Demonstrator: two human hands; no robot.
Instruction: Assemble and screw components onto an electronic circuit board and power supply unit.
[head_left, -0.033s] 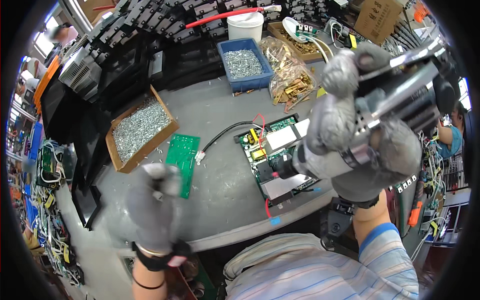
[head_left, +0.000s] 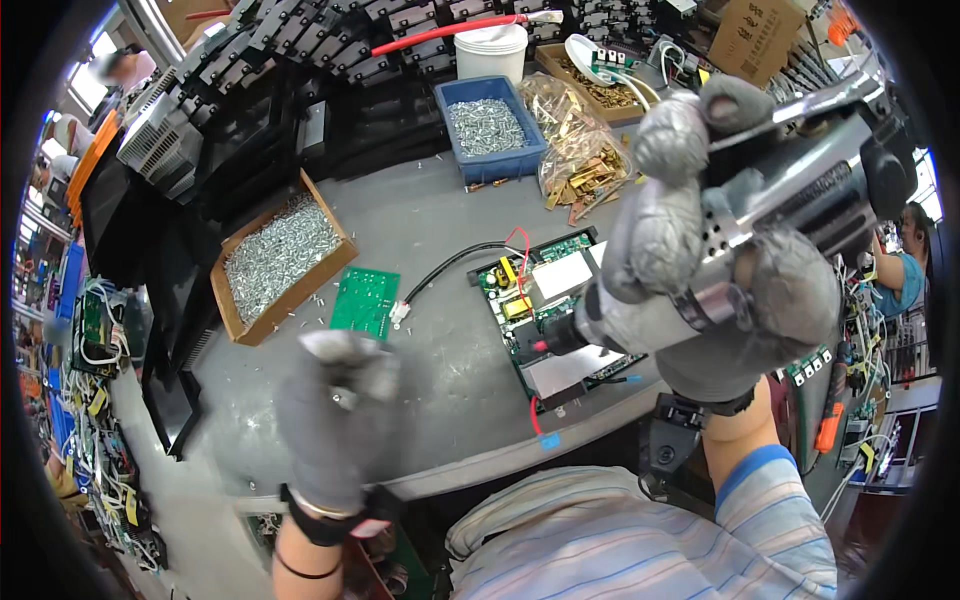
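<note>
A black and silver power tool [head_left: 805, 195] is at the right of the frame. Its red tip points at an open case full of electric parts [head_left: 562, 278], just right of the middle. The right hand [head_left: 765, 315], in a gray glove, has its grip wrapped around the tool. At the lower left, the gloved left hand [head_left: 335, 425] is curled near a green board [head_left: 365, 300]; it is too blurry to tell if its grip pinches anything. The gray desk [head_left: 455, 360] also holds a box of screws [head_left: 280, 255].
</note>
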